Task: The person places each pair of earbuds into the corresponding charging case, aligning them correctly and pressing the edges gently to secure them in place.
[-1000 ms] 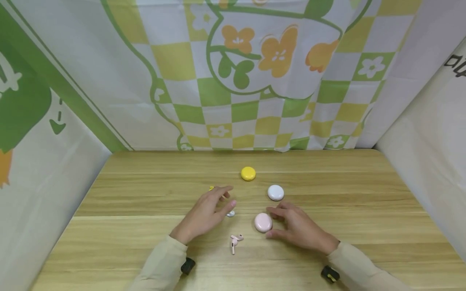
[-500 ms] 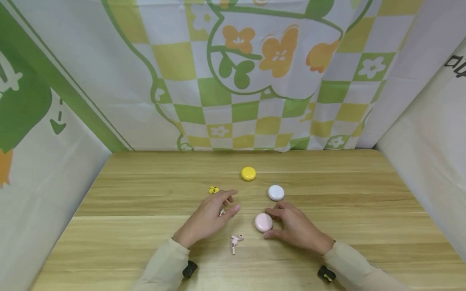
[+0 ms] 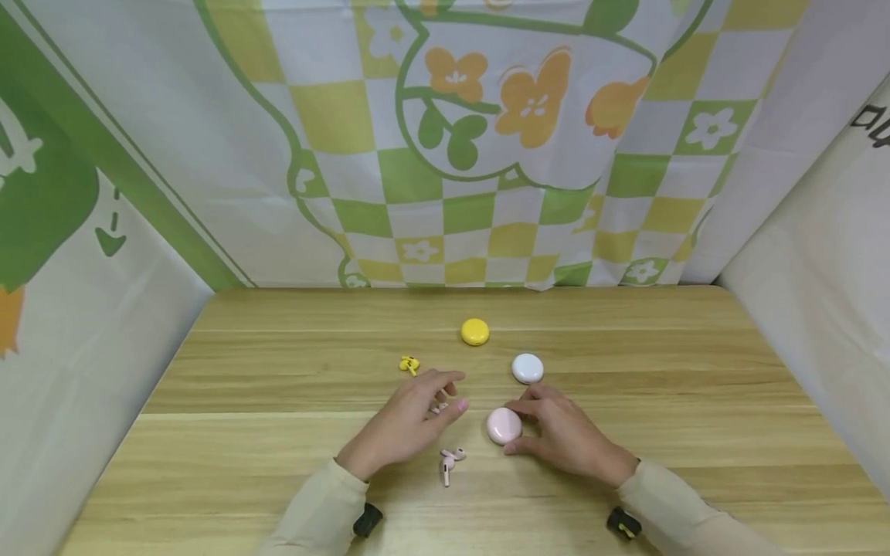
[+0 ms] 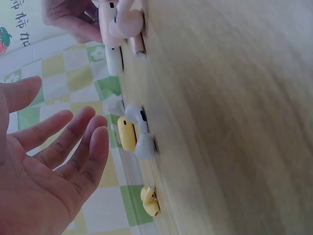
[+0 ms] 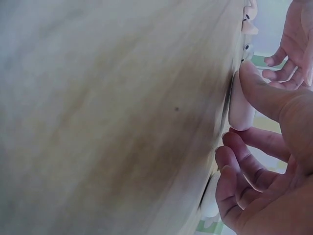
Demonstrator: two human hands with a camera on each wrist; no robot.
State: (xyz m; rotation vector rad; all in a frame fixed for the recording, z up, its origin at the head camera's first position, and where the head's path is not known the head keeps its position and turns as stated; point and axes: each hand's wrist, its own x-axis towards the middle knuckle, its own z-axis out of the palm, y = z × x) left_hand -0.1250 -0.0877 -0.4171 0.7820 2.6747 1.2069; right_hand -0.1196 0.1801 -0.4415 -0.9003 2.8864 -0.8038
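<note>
Thumb and forefinger of my right hand (image 3: 573, 436) pinch the round pink case (image 3: 504, 426) at its opposite edges; in the right wrist view the case (image 5: 240, 105) sits on the table between them. My left hand (image 3: 410, 421) hovers over the white earbuds (image 3: 438, 408), partly hiding them, its fingers relaxed and holding nothing. In the left wrist view those earbuds (image 4: 144, 146) lie beyond the fingertips, on the wood. Pink earbuds (image 3: 448, 463) lie between the hands, nearer the front.
A yellow case (image 3: 475, 332) lies farther back on the wooden table (image 3: 278, 463), and a white case (image 3: 528, 368) just behind my right hand. Yellow earbuds (image 3: 409, 364) lie to the left. Patterned cloth (image 3: 466, 212) hangs along the back edge.
My left hand has moved right and slightly nearer, uncovering the yellow earbuds. The right thumb and forefinger have closed in on the pink case, which has stayed nearly in place.
</note>
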